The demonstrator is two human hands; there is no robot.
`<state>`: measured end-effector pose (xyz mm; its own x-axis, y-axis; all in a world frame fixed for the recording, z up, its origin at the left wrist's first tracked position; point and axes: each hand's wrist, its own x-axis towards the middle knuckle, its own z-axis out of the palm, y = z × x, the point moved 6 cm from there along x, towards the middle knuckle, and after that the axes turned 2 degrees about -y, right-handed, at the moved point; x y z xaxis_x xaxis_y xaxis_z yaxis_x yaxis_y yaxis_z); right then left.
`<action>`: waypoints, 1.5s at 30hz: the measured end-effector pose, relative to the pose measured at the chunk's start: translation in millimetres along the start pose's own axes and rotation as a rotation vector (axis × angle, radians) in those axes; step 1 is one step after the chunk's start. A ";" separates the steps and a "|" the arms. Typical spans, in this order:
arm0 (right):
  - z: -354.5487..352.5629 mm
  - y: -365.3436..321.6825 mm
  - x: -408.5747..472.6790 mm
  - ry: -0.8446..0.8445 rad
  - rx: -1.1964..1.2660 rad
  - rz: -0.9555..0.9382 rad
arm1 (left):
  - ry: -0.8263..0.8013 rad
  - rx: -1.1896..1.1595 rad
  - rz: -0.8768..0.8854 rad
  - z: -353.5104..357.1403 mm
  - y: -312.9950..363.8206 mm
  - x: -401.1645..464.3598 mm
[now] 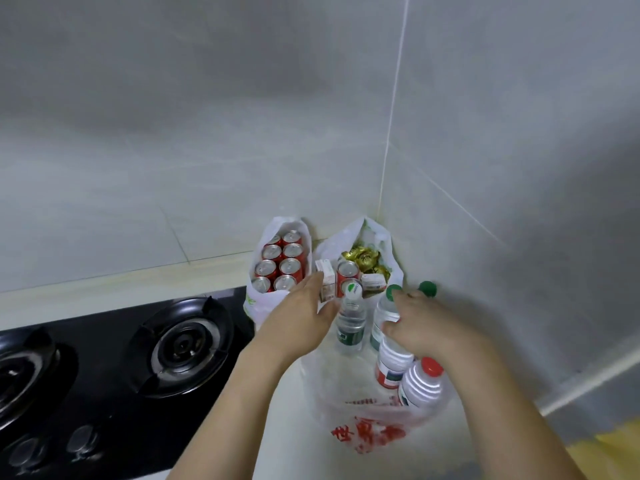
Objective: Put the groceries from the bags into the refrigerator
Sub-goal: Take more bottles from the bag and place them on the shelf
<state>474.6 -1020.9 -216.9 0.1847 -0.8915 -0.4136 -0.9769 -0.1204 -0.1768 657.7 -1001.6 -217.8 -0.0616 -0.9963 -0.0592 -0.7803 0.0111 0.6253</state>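
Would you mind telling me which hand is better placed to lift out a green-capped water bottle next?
Right. The right hand already has its fingers on a green-capped bottle; the left hand is open beside another.

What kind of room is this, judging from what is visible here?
Most likely a home kitchen: a black gas stove with two burners is set into a pale countertop against grey tiled walls, and bags of canned drinks stand in the corner.
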 end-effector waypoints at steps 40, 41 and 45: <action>-35.9 -4.0 30.0 0.219 0.290 -0.169 | 0.319 -0.548 0.003 27.3 -23.8 41.5; -48.2 -7.3 23.8 0.254 0.345 -0.187 | 0.364 -0.577 0.037 12.2 -14.8 35.1; -90.2 -24.6 3.2 0.404 0.621 -0.344 | 0.594 -0.636 0.114 -49.9 16.0 8.9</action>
<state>489.5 -1060.2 -133.3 0.2946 -0.9517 0.0866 -0.6130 -0.2578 -0.7468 675.8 -1014.6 -169.6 0.3543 -0.8733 0.3345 -0.2835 0.2406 0.9283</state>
